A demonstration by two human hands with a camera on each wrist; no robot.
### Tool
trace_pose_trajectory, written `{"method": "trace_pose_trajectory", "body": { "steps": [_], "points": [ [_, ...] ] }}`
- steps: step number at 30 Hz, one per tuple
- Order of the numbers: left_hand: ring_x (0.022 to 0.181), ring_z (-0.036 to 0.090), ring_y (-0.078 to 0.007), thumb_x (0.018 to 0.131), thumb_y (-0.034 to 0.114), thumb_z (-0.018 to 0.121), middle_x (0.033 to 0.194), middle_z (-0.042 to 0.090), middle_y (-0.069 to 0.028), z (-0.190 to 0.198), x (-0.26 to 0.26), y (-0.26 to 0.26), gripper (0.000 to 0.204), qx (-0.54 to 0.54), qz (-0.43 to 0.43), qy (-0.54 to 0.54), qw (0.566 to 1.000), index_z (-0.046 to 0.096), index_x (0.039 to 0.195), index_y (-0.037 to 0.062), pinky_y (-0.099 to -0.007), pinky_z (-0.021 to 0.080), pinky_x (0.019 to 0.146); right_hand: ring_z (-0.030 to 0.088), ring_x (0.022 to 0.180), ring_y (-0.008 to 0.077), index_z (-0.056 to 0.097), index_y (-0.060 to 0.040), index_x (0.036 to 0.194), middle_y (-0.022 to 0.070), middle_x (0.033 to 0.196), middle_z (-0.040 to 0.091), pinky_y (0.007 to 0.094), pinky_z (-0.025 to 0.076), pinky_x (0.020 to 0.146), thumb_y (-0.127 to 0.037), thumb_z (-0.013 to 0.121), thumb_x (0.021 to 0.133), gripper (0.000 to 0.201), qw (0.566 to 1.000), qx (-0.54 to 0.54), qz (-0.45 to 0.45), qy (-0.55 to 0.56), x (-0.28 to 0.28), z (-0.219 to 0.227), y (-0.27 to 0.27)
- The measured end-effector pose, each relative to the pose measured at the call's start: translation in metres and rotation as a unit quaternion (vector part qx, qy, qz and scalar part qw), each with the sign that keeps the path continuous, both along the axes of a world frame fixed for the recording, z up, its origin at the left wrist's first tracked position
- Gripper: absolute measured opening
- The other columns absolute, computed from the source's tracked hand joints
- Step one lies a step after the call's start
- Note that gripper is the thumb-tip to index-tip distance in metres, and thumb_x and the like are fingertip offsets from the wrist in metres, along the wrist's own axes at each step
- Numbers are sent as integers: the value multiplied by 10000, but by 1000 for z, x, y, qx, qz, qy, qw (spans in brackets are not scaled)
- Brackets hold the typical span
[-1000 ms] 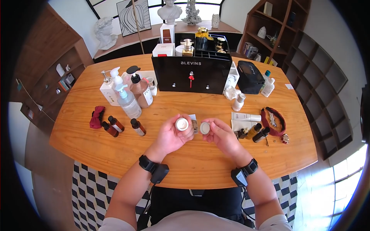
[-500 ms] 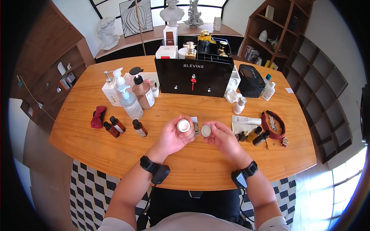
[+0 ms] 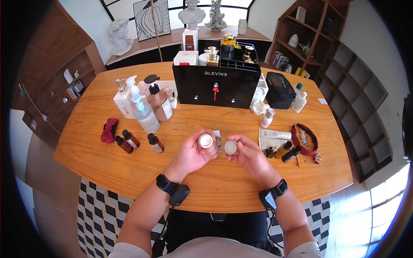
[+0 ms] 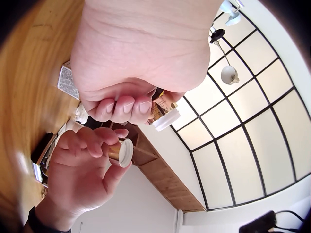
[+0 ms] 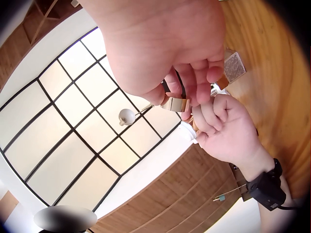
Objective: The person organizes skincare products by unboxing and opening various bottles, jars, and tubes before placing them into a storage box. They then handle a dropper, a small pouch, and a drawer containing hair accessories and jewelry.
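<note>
In the head view the left hand (image 3: 194, 151) grips a small round jar (image 3: 205, 140), its white mouth uncovered and facing up. Beside it, a short gap to the right, the right hand (image 3: 251, 157) pinches a round lid (image 3: 231, 147) whose pale inner side faces the camera. The left wrist view shows curled fingers around the gold jar (image 4: 163, 112) with a white rim, and the lid (image 4: 122, 153) gold outside, white inside. From the right wrist, the gold lid (image 5: 175, 104) sits between thumb and fingers. A small box (image 3: 218, 141) lies behind the hands.
A black organizer (image 3: 215, 86) stands at the back of the wooden table (image 3: 202, 189). Pump bottles (image 3: 147, 116) and small brown bottles (image 3: 155, 143) are on the left. Tubes (image 3: 275, 134), dark bottles (image 3: 291, 154), a red headband (image 3: 316, 139) and a black case (image 3: 279, 90) are on the right.
The head view has shifted slightly since the earliest frame. The lid in the right hand has turned a little, its inner side now facing the camera more fully. Both grips are unchanged.
</note>
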State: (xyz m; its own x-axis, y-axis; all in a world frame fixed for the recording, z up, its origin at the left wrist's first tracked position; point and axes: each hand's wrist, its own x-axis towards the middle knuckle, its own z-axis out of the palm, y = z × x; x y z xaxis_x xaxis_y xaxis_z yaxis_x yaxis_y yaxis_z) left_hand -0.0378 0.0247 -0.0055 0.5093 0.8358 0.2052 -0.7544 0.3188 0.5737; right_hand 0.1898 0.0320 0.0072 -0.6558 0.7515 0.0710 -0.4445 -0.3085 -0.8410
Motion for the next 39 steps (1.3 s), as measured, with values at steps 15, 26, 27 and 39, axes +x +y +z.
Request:
{"method": "trace_pose_trajectory", "body": {
  "steps": [15, 26, 27, 39],
  "points": [
    [590, 384, -147, 1074, 387, 338, 620, 418, -3, 1, -1, 0, 410, -1, 22, 3, 1000, 572, 1016, 56, -314, 327, 633, 600, 1030, 223, 543, -99, 1361, 171, 1278, 608, 350, 472, 923, -233, 627, 994, 400, 977, -42, 86, 190, 6, -4, 5],
    [585, 378, -145, 1073, 387, 342, 621, 426, -14, 1, 1, -2, 414, 4, 25, 1, 1000, 572, 1024, 46, -311, 324, 621, 598, 1078, 223, 552, -105, 1361, 170, 1363, 564, 355, 468, 949, -175, 579, 1022, 347, 977, -7, 97, 190, 7, -5, 4],
    [585, 379, -146, 1073, 387, 342, 621, 427, -14, 0, 2, -3, 415, -1, 27, -1, 1000, 571, 1022, 46, -311, 325, 621, 599, 1078, 223, 552, -104, 1358, 170, 1363, 562, 355, 467, 948, -172, 578, 1022, 343, 978, -7, 95, 188, 7, -5, 4],
    [589, 395, -147, 1075, 381, 346, 624, 437, -15, 4, 1, -2, 415, -14, 39, -3, 999, 580, 1012, 44, -303, 335, 624, 603, 1100, 240, 556, -120, 1312, 136, 1313, 594, 357, 460, 954, -161, 632, 986, 337, 982, -19, 91, 164, 4, -6, 4]
  ]
}}
